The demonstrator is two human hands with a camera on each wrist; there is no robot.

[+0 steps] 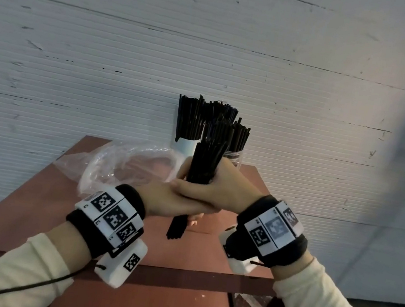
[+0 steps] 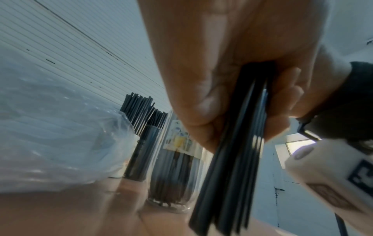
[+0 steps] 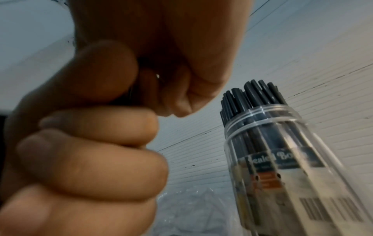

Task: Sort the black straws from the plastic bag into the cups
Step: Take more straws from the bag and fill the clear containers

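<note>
Both hands meet above the middle of the reddish-brown bench (image 1: pixel 28 205), forearms reaching in from either side in cream sleeves with marker bands at the wrists. The right hand (image 1: pixel 213 189) wraps its fingers (image 3: pixel 96 153) tightly round a bundle of black straws (image 1: pixel 207 159), and the left hand (image 1: pixel 170 201) closes beneath it on the same bundle, its fingers (image 2: pixel 201 102) curled round the lower stalks. The bundle stands nearly upright, long axis vertical with a slight lean, upper ends fanning toward the wall (image 1: pixel 212 48) and lower ends poking out below the hands, clear of the bench top. Behind the bundle, at the far edge of the bench against the wall, stand a white paper cup (image 1: pixel 187 144) and a clear plastic jar (image 1: pixel 234 154), both packed with upright straws. A crumpled clear plastic bag (image 1: pixel 120 164) lies left of the bundle. The near part of the bench, toward its front edge, lies bare.
</note>
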